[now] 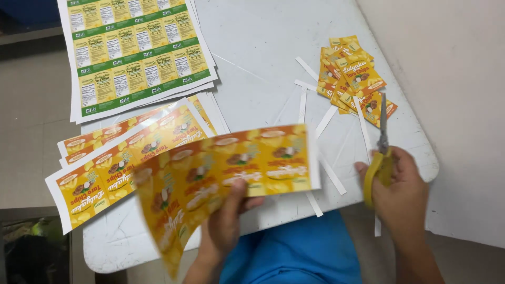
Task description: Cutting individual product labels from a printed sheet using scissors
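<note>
label strip of orange and yellow printed paper [231, 168], blurred, hangs above the near edge of the white scuffed table [263, 47], pinched at its lower edge by the left hand [225, 223]. large green and yellow printed sheets [131, 50] lie at the far left, and uncut orange label sheets [113, 163] lie below them. right hand [402, 194] is closed through the yellow-handled scissors [380, 158], blades shut and pointing at the pile of cut orange labels [352, 73]. thin white paper offcuts [327, 120] lie scattered between.
</note>
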